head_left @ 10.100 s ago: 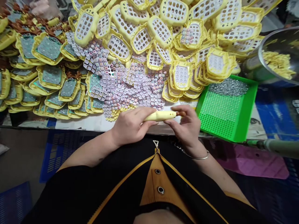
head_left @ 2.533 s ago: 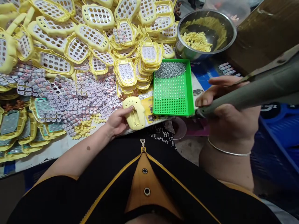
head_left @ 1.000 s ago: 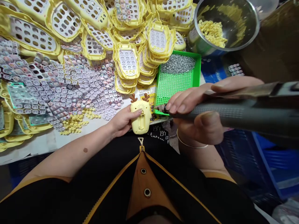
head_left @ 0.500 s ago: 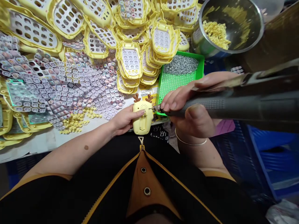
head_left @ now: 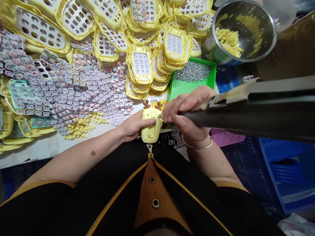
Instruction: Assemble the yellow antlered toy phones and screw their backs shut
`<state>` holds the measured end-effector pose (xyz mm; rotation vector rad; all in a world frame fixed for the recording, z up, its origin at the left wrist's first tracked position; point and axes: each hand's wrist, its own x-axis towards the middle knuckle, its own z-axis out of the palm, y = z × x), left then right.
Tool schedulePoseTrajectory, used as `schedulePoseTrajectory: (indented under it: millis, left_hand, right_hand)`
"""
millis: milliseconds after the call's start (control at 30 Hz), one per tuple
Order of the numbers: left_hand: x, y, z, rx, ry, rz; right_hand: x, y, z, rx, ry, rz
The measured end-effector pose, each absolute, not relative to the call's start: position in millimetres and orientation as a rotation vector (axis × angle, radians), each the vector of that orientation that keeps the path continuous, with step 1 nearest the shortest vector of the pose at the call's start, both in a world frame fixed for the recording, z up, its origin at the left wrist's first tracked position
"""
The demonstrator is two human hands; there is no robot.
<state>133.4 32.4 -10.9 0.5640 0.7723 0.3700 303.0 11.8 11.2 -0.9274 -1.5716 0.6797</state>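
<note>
A yellow plastic toy phone (head_left: 150,132) with brown antlers (head_left: 147,105) lies back side up in my left hand (head_left: 134,126). Its battery compartment faces me. The left thumb presses across the back and the fingers wrap round its left edge. My right hand (head_left: 188,113) is closed round a dark electric screwdriver (head_left: 228,113), which lies almost level and enters from the right. The tool's tip meets the upper right part of the toy's back; my fingers partly hide it there. Just beyond my right hand stands a green tray (head_left: 182,87) with many small silver screws (head_left: 193,70).
Stacked yellow toy shells (head_left: 141,64) fill the back of the table. Sheets of keypad buttons (head_left: 91,85) and small yellow pieces (head_left: 78,127) spread over the left side. A metal bowl (head_left: 267,36) with yellow parts stands back right. Blue crates (head_left: 278,177) are at lower right.
The screwdriver has moved left, its tip now against the toy's back and its body swung slightly. My right fingers have slid closer to the toy. My left hand keeps its hold.
</note>
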Motion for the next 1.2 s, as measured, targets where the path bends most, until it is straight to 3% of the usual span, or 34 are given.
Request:
schedulePoseTrajectory:
  millis: [133, 267, 433, 667, 1200]
  left_hand:
    - [135, 34, -10, 0.559, 0.807, 0.36]
    - [137, 35, -11, 0.513, 0.848, 0.352]
    - [137, 37, -10, 0.505, 0.873, 0.338]
    - [138, 38, -9, 0.507, 0.883, 0.316]
    - [122, 30, -5, 0.501, 0.822, 0.202]
  right_hand:
    - [302, 5, 28, -0.742, -1.458, 0.716]
    - [317, 4, 39, -0.77, -1.345, 0.518]
    - [341, 21, 13, -1.038, -1.287, 0.24]
    - [345, 29, -12, -1.018, -1.196, 0.359]
    - [339, 22, 7, -0.866, -1.112, 0.524]
